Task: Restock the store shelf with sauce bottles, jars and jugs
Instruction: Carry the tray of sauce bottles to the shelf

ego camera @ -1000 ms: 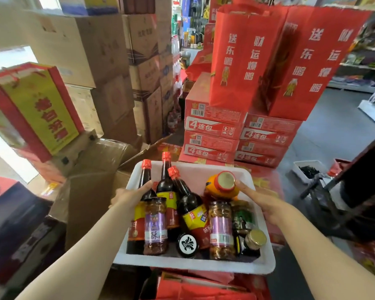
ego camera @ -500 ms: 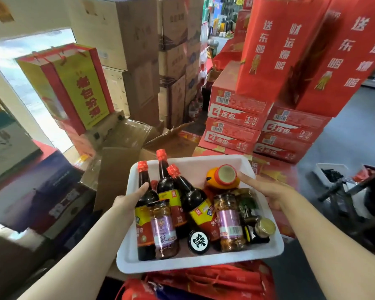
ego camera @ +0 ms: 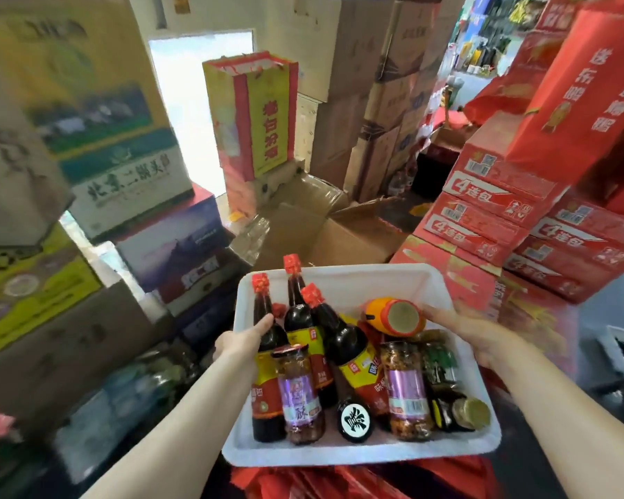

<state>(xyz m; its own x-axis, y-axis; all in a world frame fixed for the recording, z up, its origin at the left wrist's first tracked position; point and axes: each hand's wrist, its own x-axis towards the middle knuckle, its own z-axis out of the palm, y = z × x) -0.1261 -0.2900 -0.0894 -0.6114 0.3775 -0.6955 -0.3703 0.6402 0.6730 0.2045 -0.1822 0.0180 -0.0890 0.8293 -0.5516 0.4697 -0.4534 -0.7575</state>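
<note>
Between stacked cartons and red cases, a person is carrying a white foam tray (ego camera: pixel 343 457) loaded with stock. No store shelf is showing here, so by my judgement nothing is shelved yet: the goods are gathered and in transit, and all the placing is left to do.

Their left hand (ego camera: pixel 244 342) is gripping the tray's left rim, thumb hooked over the edge and lying against the leftmost bottle. Their right hand (ego camera: pixel 483 336) is holding the right rim, fingers reaching along the inside wall toward an orange jar (ego camera: pixel 393 313) lying on its side at the far end.

Counting what is riding in the tray: three dark sauce bottles with red caps (ego camera: pixel 296 311), leaning toward the left; two glass jars with purple labels (ego camera: pixel 298 394), one left of centre, one right; one bottle with a black cap (ego camera: pixel 355 419) facing the camera; one dark jar with a gold lid (ego camera: pixel 463 414) at the near right corner; one green-labelled jar (ego camera: pixel 438 361) behind it, partly hidden. No jugs are showing. More may be lying underneath; I cannot tell.
</note>
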